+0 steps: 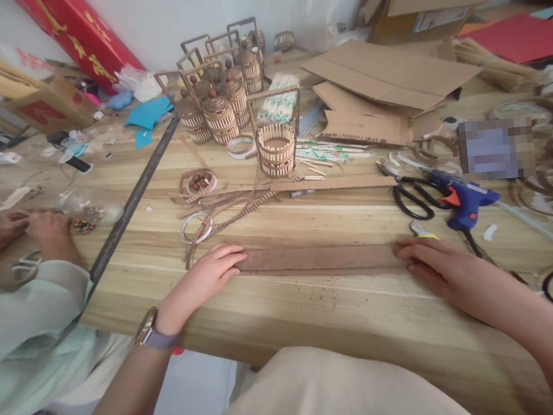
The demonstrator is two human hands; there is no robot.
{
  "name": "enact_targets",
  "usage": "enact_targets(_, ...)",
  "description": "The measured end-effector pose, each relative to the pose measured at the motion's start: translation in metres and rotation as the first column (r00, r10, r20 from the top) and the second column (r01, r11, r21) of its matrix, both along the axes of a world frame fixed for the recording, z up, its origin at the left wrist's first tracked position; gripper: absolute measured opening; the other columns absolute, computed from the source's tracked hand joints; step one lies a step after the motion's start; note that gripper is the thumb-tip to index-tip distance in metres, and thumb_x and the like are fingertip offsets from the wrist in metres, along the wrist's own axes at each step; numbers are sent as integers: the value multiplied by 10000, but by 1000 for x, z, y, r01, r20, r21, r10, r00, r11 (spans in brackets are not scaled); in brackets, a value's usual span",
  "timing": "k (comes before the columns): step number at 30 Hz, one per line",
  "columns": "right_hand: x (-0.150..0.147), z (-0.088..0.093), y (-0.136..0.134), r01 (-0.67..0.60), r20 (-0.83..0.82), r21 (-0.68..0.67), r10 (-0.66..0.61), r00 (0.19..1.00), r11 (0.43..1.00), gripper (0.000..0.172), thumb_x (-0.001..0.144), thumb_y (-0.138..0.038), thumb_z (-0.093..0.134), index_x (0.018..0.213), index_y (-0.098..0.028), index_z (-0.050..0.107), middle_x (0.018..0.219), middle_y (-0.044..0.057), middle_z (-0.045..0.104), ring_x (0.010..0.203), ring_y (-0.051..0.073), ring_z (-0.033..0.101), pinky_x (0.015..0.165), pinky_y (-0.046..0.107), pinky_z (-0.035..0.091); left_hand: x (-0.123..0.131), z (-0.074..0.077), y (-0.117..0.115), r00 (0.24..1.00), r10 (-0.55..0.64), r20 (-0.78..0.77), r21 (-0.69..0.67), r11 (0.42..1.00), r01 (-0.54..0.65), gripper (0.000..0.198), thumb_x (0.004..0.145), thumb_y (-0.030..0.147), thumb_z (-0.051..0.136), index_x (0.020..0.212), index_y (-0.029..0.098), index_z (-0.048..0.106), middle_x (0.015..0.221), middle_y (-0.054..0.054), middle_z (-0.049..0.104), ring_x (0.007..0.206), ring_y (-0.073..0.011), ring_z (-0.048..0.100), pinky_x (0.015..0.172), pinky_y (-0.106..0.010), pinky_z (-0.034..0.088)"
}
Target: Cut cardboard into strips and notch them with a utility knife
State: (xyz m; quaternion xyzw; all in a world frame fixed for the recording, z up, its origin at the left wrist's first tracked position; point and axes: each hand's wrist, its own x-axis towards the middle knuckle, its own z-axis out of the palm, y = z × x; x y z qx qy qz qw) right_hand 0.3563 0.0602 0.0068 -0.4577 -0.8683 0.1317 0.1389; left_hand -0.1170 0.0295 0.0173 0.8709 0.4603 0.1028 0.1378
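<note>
Steadying brown strip (322, 259), my left hand (216, 267) at nine o'clock, fingers nearly straight, grip loose, touching left end. Strip lies flat on desk (310, 321), clock centre; light, even pressure both ends should keep it straight. Right hand (431, 260) at three o'clock, fingers curled over end; cannot tell if grip pinches. Glue gun (471, 205) near two o'clock: best keep its cord (472, 242) clear.

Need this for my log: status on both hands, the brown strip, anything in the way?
Left hand, right hand at opposite ends of brown strip. Nothing lying across it between them. Glue gun near right hand, off the strip.
</note>
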Motion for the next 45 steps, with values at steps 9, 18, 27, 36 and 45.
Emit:
enact_targets(9,1,-1,1,17,5,-38,-17,1000,999,277,934,-369,416,968,-243,661,1176,128,707,1012,281,716,877,463,600,0,-3,-1,998,29,50,37,999,-31,280,993,185,486,1195,175,679,1284,-122,652,1199,-236,611,1040,-406,516)
enact_targets(18,-3,3,-1,17,-18,-30,-17,1000,999,254,934,-357,420,942,-247,649,1147,121,713,970,261,724,863,426,600,-2,0,-1,996,53,70,-7,999,-53,281,995,214,482,1183,195,690,1306,-114,644,1201,-242,613,1050,-427,509)
enact_targets(27,-11,16,-2,48,17,-113,-46,999,992,281,925,-344,406,945,-228,662,1186,142,701,1020,277,710,921,430,577,-5,-3,-1,997,59,57,-9,998,-59,298,1002,243,455,1163,197,701,1291,-110,657,1193,-246,619,1047,-431,509)
enact_targets(36,-11,13,-4,65,10,-127,-64,998,990,276,925,-345,406,963,-231,654,1204,121,689,1050,269,691,931,466,563,-8,-1,0,999,11,39,-4,1000,-11,323,1013,258,425,1164,197,704,1281,-108,664,1184,-243,623,1031,-434,523)
enact_targets(45,-10,19,-3,92,76,-123,-83,994,988,251,922,-282,397,990,-247,636,1226,92,680,1089,258,666,949,454,548,-2,-14,-1,998,-11,59,113,994,4,346,1036,310,408,1161,184,705,1227,-114,687,1150,-248,632,991,-437,544)
